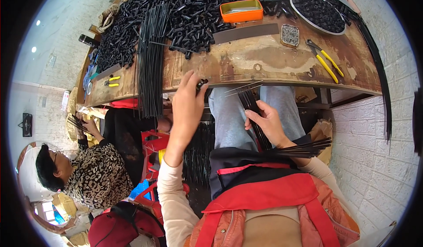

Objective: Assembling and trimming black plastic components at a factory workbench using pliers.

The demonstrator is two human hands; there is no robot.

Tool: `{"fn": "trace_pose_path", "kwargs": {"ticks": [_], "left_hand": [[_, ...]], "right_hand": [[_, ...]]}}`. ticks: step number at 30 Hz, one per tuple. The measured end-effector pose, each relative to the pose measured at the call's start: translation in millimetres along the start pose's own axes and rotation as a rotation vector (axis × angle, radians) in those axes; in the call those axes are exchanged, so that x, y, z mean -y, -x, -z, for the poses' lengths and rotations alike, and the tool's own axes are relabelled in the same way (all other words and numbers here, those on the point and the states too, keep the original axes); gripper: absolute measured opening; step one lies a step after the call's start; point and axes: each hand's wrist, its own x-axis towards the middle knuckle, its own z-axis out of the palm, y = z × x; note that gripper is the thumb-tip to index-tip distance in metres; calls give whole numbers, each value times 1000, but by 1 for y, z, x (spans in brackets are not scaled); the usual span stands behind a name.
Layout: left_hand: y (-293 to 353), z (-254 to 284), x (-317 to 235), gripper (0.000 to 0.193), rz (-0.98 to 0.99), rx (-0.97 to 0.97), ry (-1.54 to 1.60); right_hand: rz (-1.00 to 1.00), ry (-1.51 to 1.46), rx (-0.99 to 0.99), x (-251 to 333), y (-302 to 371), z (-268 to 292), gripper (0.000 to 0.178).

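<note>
My left hand (188,98) is raised at the table's front edge, its fingers closed round a small black tubular part (202,85). Over my lap, my right hand (268,122) is wrapped round a bundle of thin black rods (249,99). Several bare metal wires (243,88) stick out crosswise at the bundle's upper end. A second sheaf of black rods (308,148) lies across my right forearm. The two hands are apart.
A wooden table (238,62) bears a heap of black tubular parts (189,20), long black rods (152,62) overhanging its edge, yellow-handled pliers (327,62), an orange tin (241,11), a small box of metal bits (289,35) and a round tray (294,7). A co-worker (94,176) sits at left.
</note>
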Motion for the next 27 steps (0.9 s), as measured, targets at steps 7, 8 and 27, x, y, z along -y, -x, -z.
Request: {"fn": "trace_pose_path", "kwargs": {"ticks": [7, 8, 27], "left_hand": [[20, -48, -8, 23, 437, 0, 1077], [23, -61, -12, 23, 509, -19, 1177], [27, -78, -11, 24, 643, 120, 1578]], "right_hand": [[11, 26, -20, 1, 0, -3, 16], [6, 25, -27, 0, 1, -3, 16], [-9, 16, -62, 5, 3, -4, 16]]}}
